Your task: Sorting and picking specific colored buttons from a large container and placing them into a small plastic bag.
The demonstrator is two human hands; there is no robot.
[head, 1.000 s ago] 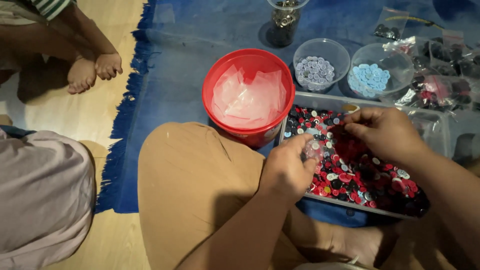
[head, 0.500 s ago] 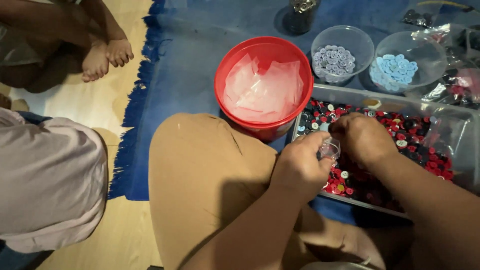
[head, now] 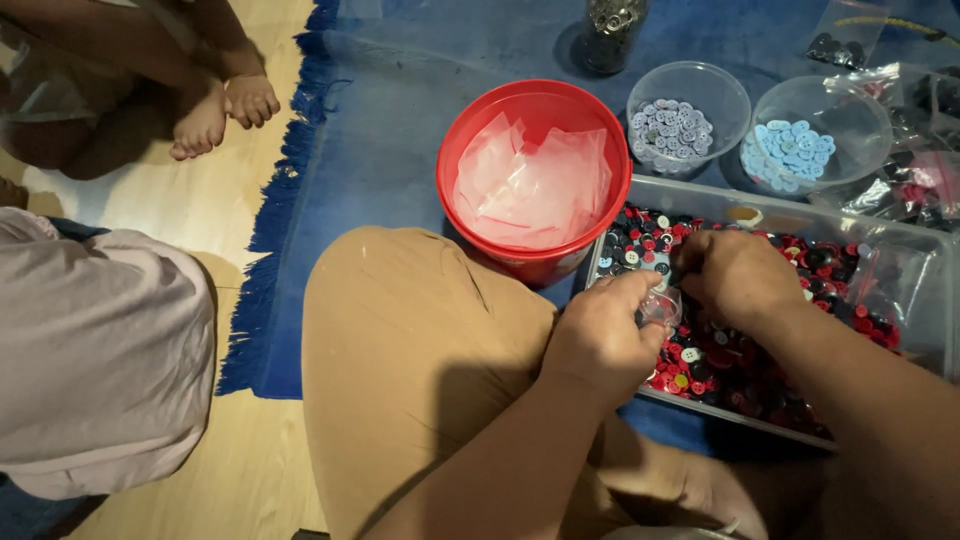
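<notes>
the left hand [head: 600,335] pinched a small clear bag [head: 662,306] shut-fingered above the clear tray [head: 915,250] of mixed buttons [head: 720,355], the right hand [head: 735,275] curled at its mouth, grip unclear; a slack pinch could have spilled buttons, and the bag's contents stayed hidden.

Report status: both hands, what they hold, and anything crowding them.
Left hand pinching small clear bag. Right hand at the bag, over tray of mixed buttons. Red bucket close beside.
</notes>
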